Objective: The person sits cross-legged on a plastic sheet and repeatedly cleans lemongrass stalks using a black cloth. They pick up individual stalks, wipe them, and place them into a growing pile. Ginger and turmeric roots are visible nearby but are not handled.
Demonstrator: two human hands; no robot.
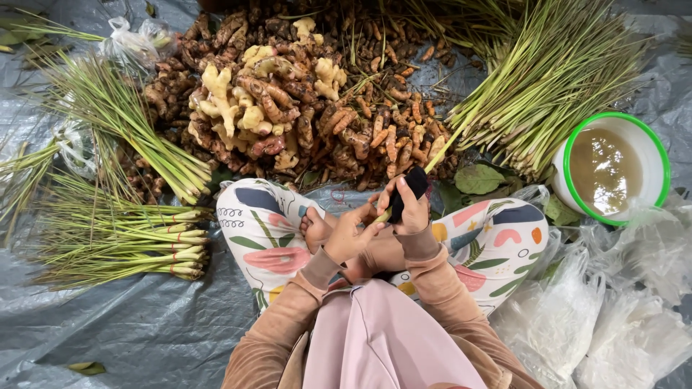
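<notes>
At the centre of the frame, just above your crossed legs, you are gripping a black-handled tool (413,186) in your right hand (412,207), fingers wrapped round the handle; it looks like a small knife or peeler, though its working end is hidden. Your left hand (351,234) is curling closed on the butt of a lemongrass stalk (440,153), pinning the thick end close to the tool while the thin green length is running off toward the upper right, so the part being worked is sitting right under your eyes. You are sitting on a grey plastic sheet (144,331), which is keeping everything off the ground. Ginger and turmeric roots (288,101) are lying heaped across the upper middle. Loose lemongrass (548,79) is fanning out at the upper right, on the tool hand's side, while tidy tied bundles (144,241) are lying at the left. A white basin with a green rim (613,169), holding cloudy water, is resting at the right edge, with clear plastic bags (620,317) piled below it.
</notes>
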